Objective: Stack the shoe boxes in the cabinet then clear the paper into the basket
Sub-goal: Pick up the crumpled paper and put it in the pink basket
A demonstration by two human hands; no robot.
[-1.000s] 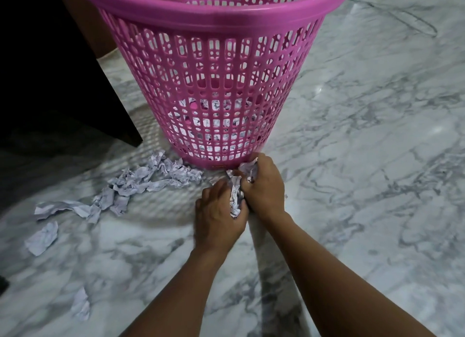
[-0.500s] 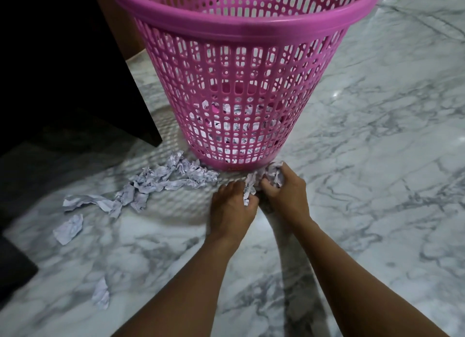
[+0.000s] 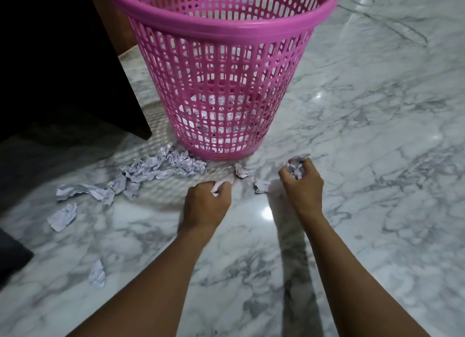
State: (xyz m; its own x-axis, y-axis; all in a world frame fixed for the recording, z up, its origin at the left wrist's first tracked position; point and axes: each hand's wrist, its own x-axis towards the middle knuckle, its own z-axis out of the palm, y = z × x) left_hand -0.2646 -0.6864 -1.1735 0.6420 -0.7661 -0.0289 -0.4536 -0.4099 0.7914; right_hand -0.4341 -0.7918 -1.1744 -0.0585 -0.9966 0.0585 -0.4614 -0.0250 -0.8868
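Picking up paper is the step now. The right hand [image 3: 302, 185] has a tight grip on a paper ball [image 3: 295, 166]; the left hand [image 3: 206, 205] pinches a scrap [image 3: 219, 185]. More loose paper [image 3: 161, 166] lies on the floor [image 3: 377, 140] beside the pink basket [image 3: 226, 32]. Next, I think: lift both over the rim and let go.

The top of the basket [image 3: 226, 38] was cut off. The paper [image 3: 221, 117] inside it showed only through the holes. The right hand [image 3: 302, 188] hid most of its wad [image 3: 295, 169], and the left hand [image 3: 205, 205] hid most of its scrap [image 3: 218, 185]. The furniture [image 3: 63, 72] was too dark to see well.
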